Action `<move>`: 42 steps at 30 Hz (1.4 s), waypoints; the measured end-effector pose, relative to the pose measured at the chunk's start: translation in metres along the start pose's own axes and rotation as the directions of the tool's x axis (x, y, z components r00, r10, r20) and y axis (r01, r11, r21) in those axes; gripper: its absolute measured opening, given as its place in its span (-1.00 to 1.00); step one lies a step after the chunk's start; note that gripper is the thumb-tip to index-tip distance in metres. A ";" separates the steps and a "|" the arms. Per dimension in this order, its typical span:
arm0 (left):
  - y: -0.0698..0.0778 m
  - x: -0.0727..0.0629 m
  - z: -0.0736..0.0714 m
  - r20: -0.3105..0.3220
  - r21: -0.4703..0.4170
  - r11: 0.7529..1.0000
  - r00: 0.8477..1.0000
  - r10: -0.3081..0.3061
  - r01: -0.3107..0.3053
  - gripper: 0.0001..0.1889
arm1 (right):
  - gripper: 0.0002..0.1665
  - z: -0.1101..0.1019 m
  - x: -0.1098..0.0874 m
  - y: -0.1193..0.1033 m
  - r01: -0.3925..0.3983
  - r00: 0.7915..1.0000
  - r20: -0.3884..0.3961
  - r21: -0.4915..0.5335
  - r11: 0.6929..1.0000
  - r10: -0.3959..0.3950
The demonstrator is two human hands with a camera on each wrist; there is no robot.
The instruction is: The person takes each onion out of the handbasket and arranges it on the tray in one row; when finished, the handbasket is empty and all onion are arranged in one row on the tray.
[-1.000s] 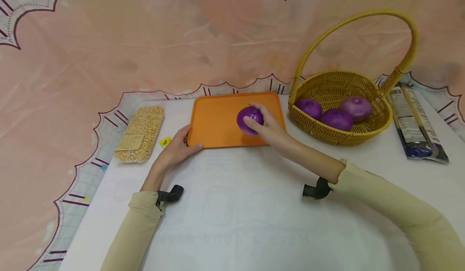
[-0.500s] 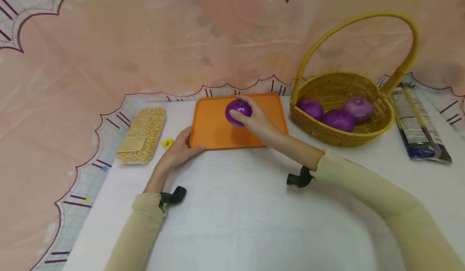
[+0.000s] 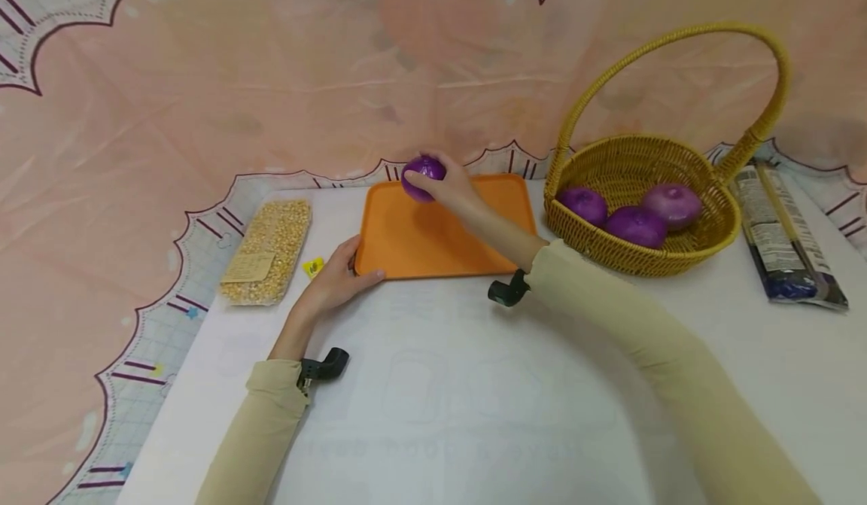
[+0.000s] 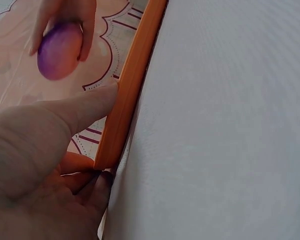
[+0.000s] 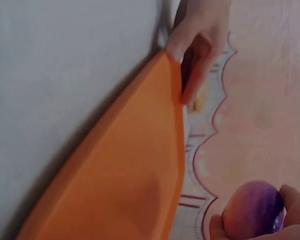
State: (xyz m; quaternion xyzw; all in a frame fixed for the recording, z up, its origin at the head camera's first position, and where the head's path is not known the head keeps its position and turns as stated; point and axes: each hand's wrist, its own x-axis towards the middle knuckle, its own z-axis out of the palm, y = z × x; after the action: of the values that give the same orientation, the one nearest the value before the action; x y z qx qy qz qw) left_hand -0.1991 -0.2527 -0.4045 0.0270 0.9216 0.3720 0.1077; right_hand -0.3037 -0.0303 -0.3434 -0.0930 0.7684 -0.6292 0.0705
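Note:
My right hand [image 3: 457, 189] pinches a shiny purple onion [image 3: 420, 180] between thumb and fingers. In the head view it is over the far edge of an orange tray [image 3: 447, 241]; the right wrist view shows the onion [image 5: 252, 210] apart from the tray surface. At the tray's near left corner, my left hand [image 3: 336, 278] grips the rim. Seen from the left wrist, the thumb [image 4: 92, 105] presses the tray's rim [image 4: 127, 100] while the other fingers curl at the corner, partly hidden.
On the right, a yellow wicker basket [image 3: 609, 259] with a tall handle holds several purple onions [image 3: 637, 226]. A dark printed packet [image 3: 789, 241] lies beyond it. Left of the tray are a bag of corn kernels [image 3: 267, 249] and a small yellow packet [image 3: 313, 267].
My right hand has carried the onion leftward and away from me, from over the tray's right half to its far edge. The left hand keeps its place at the tray corner.

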 end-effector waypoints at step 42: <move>0.001 0.001 0.001 -0.010 -0.023 0.999 1.000 0.026 -0.026 -0.07 | -0.27 0.051 0.064 0.032 0.101 0.991 0.119 -0.330 0.939 -0.065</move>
State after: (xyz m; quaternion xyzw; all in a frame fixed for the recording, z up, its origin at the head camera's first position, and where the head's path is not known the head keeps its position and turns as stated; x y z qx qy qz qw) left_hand -0.1995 -0.2516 -0.4049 0.0360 0.9174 0.3839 0.0985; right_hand -0.3559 -0.0879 -0.3843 -0.1693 0.8547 -0.4861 0.0678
